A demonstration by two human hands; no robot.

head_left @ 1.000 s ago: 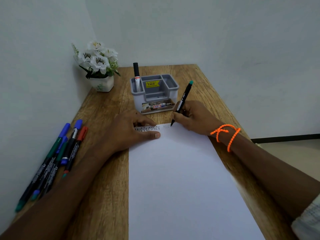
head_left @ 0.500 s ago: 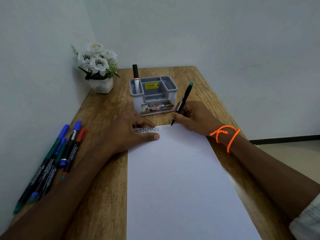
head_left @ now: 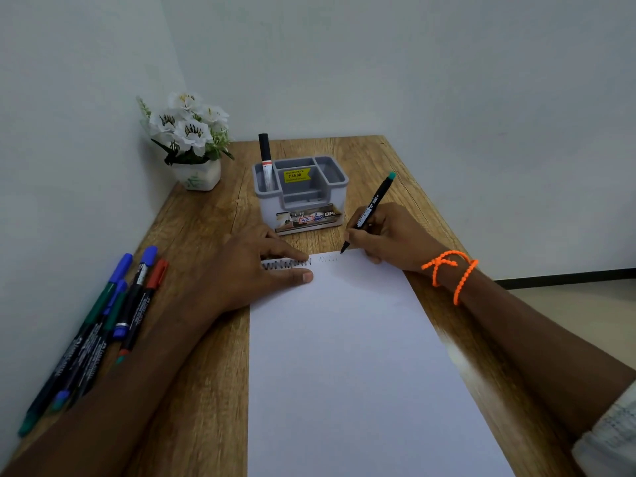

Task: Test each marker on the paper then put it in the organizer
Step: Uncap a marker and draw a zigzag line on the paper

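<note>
A white sheet of paper [head_left: 351, 366] lies lengthwise on the wooden table. My right hand [head_left: 389, 235] grips a black marker with a teal end [head_left: 373, 204], its tip touching the paper's top edge beside a faint scribble. My left hand [head_left: 247, 266] presses flat on the paper's top left corner, fingers straight, next to a dark zigzag scribble [head_left: 284, 264]. The grey organizer [head_left: 334, 187] stands just beyond the paper, with one black marker [head_left: 265, 160] upright in its left compartment. Several capped markers [head_left: 113, 315] lie in a bundle at the table's left edge.
A small white pot of white flowers [head_left: 192, 149] sits in the far left corner against the wall. White walls close the table on the left and back. The table's right edge drops to the floor.
The marker tip has crept a little to the right along the paper's top edge, lengthening the faint scribble. My left hand has stayed pressed on the paper.
</note>
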